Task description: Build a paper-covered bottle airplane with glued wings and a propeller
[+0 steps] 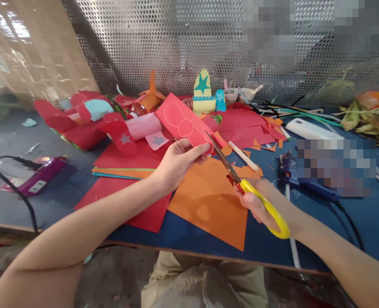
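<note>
Red card point(176, 119) is taking centre stage, hanging over the middle of the worktop point(268, 248) and showing a pale bow outline! Left hand point(183, 160) is pinching its near end, thumb pressing on top, fingers tucking underneath. Over to the right, the right hand point(255, 205) is gripping the scissors point(249, 189) by their yellow handles, fingers curling around, and the blades are meeting the card's right edge; whether they are biting into it, we cannot tell. Below, an orange sheet point(211, 209) is lying between the two hands, with red sheets point(125, 156) spreading to its left. A white stick point(243, 155) is resting just to the right of the blades. Out left, a purple box point(46, 173) is sitting near a red paper craft point(86, 133); out right, a blue tool point(319, 188) is lying beside the right forearm. On the far side, a yellow cutout point(202, 105) is displaying its green star, and a perforated screen point(144, 51) is rising behind.
</note>
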`<state>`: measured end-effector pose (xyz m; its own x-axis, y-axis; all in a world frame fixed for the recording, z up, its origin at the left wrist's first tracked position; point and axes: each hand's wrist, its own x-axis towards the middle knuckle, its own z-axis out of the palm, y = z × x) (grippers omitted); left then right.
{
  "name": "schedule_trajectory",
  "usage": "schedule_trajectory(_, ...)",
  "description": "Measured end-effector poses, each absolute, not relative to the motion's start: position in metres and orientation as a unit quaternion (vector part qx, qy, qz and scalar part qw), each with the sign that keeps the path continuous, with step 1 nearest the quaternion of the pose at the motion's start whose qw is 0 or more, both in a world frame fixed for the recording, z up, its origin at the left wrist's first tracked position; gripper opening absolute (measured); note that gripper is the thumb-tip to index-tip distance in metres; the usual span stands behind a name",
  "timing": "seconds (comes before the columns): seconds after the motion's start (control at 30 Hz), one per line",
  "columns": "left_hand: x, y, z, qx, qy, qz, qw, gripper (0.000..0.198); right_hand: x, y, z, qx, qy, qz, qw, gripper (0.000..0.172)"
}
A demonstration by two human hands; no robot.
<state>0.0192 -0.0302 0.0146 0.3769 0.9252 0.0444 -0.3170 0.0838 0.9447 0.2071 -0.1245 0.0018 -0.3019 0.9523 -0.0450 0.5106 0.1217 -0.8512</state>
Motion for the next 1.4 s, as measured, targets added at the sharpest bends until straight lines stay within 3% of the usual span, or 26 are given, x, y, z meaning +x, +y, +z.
schedule_trajectory(0.47,0.019,-0.029,0.016,0.561,0.319,0.441,0.624,0.021,0.208,-0.124,0.004,-0.517,-0.694,0.43,0.258,0.063)
schedule_trajectory(1.1,0.017,-0.032,0.024,0.579,0.325,0.4,0.631,0.019,0.22,-0.131,-0.015,-0.501,-0.692,0.442,0.272,0.065)
schedule_trajectory(1.4,0.017,-0.034,0.025,0.565,0.32,0.398,0.648,0.017,0.213,-0.131,0.002,-0.492,-0.708,0.432,0.266,0.068)
